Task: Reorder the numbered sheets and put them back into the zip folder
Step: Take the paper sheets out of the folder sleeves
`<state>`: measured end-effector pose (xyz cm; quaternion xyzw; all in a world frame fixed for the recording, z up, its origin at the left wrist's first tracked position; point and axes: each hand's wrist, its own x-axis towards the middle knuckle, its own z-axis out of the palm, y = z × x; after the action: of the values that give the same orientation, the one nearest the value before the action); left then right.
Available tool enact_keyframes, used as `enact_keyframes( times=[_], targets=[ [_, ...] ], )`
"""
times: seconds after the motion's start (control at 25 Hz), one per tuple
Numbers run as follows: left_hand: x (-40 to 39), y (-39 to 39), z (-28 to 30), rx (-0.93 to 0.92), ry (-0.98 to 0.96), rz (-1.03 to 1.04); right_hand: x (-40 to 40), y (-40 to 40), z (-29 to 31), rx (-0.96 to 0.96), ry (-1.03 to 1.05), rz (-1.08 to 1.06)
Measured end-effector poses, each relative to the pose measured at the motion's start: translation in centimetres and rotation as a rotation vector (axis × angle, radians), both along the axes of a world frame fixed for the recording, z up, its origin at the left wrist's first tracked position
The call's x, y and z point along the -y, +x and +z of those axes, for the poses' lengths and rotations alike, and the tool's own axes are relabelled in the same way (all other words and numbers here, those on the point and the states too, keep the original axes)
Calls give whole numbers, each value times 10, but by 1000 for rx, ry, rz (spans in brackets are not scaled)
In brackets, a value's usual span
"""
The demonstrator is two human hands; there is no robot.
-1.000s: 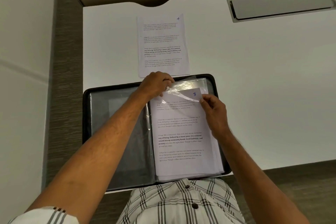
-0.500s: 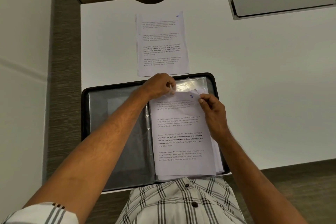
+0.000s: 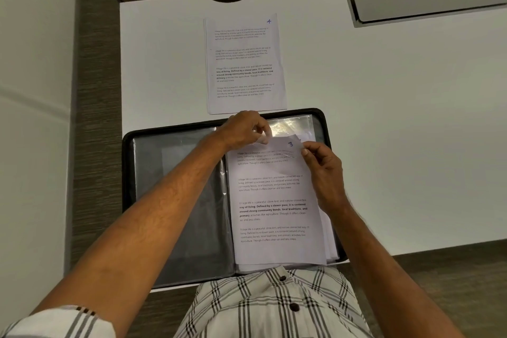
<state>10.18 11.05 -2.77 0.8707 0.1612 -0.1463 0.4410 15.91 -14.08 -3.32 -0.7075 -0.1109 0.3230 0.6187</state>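
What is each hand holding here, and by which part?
The left hand pinches the clear sleeve at its top edge; the right hand pinches the top right corner of sheet 3.

Even soft light (sleeve [image 3: 288, 125] glares), edges warped.

Left hand [image 3: 247, 130] fingers curled, pinching; right hand [image 3: 322, 164] pinching.

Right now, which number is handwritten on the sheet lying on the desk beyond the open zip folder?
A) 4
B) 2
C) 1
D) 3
A: the loose sheet beyond the zip folder has a blue 4 in its top right corner, while the sheet marked 3 lies in the folder, where the left hand and right hand hold its top edge.
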Motion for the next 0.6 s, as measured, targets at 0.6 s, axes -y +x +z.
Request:
enact_keyframes(
  times=[0.6],
  targets=[
    [-47,50,35,260,293,427,11,-3,-17,0,-222,67]
  ],
)
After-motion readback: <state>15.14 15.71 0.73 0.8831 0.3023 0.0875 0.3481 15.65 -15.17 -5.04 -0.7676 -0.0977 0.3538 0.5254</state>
